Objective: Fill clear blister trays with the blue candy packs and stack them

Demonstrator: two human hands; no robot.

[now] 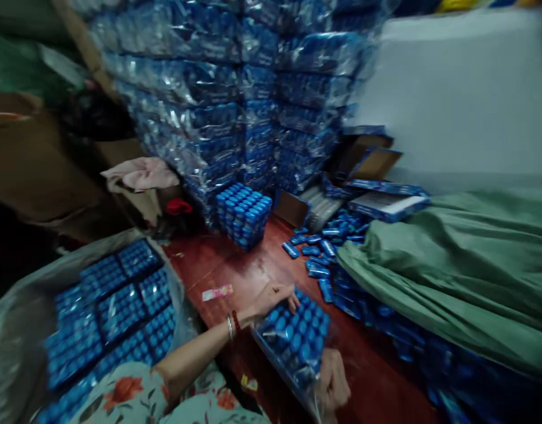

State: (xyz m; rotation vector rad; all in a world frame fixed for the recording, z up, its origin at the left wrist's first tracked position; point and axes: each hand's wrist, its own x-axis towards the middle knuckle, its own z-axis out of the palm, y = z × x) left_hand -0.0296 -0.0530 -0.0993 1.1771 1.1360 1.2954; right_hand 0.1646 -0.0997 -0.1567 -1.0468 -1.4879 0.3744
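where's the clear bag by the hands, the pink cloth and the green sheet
Clear bag [280,355]: head view, on its near side.
Pink cloth [144,174]: head view, on its bunched middle.
Green sheet [460,265]: head view, on its folds.

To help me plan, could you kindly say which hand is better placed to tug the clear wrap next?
Probably the right hand: it is at the near end of the clear wrap and seems to grip it, while the left hand is over the blue pack's far end.

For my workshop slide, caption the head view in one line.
Left hand at a pack of blue cylinders, right hand gripping its clear plastic bag, over a red floor.
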